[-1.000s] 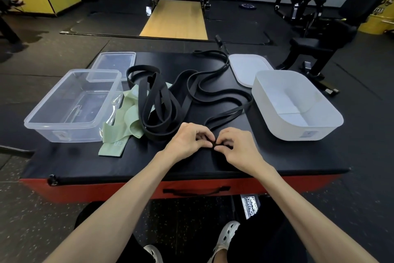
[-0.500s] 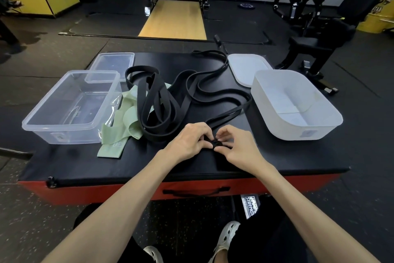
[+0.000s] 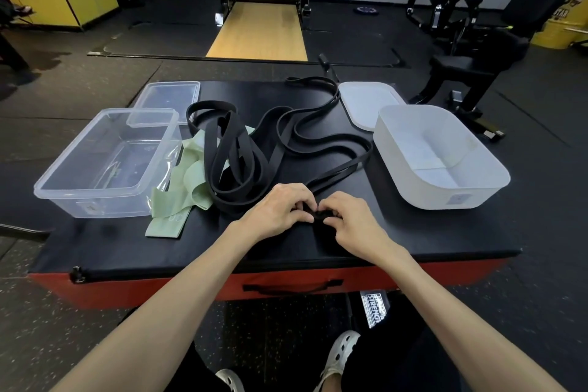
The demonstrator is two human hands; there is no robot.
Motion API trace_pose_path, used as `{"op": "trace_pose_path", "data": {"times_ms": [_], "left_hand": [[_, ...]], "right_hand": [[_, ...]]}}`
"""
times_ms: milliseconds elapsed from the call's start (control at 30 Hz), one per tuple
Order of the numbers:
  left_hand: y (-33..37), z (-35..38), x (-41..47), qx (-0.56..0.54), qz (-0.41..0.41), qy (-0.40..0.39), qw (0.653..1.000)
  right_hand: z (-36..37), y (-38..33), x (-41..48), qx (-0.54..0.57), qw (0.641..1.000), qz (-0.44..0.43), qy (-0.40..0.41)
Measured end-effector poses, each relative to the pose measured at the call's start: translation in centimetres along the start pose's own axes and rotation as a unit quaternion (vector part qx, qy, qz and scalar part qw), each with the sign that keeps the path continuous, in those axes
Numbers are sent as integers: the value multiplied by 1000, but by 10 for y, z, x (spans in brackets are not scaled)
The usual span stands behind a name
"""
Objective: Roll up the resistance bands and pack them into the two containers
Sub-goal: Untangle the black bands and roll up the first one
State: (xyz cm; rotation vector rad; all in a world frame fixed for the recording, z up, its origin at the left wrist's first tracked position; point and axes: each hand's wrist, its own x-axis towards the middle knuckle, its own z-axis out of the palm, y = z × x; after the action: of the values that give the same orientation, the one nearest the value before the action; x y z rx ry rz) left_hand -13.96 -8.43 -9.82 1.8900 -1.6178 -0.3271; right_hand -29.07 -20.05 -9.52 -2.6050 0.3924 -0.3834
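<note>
A thin black resistance band [image 3: 331, 150] snakes across the black padded box top [image 3: 127, 242]. Its near end is a small tight roll [image 3: 319, 216] pinched between my left hand [image 3: 280, 210] and my right hand [image 3: 353, 223], fingertips meeting over it. A wider black band [image 3: 235, 162] lies looped in a pile at centre left, over a pale green fabric band [image 3: 181, 194]. A clear plastic container [image 3: 105, 162] stands empty at the left. At the right stands a white container [image 3: 439, 156], also empty.
A clear lid [image 3: 168, 99] lies behind the clear container and a white lid [image 3: 366, 102] behind the white one. The padded box has red sides and a front handle [image 3: 292, 286]. Gym rack, bench and machines stand on the floor beyond.
Both hands have kept turning the band's end, so the roll between the fingertips is slightly bigger. The band's near stretch has drawn in toward my hands.
</note>
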Motion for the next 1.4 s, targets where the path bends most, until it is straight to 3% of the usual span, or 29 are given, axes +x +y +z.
{"op": "trace_pose_path", "data": {"times_ms": [533, 733, 1067, 1400], "left_hand": [[9, 7, -7, -25, -70, 82, 994], [7, 9, -7, -24, -67, 65, 995], [1, 10, -9, 8, -9, 41, 999], [4, 0, -5, 14, -9, -1, 1000]], "right_hand": [[-2, -1, -5, -12, 999, 2, -31], [0, -2, -9, 22, 999, 32, -32], [6, -1, -7, 86, 991, 78, 64], [6, 0, -7, 72, 992, 71, 69]]}}
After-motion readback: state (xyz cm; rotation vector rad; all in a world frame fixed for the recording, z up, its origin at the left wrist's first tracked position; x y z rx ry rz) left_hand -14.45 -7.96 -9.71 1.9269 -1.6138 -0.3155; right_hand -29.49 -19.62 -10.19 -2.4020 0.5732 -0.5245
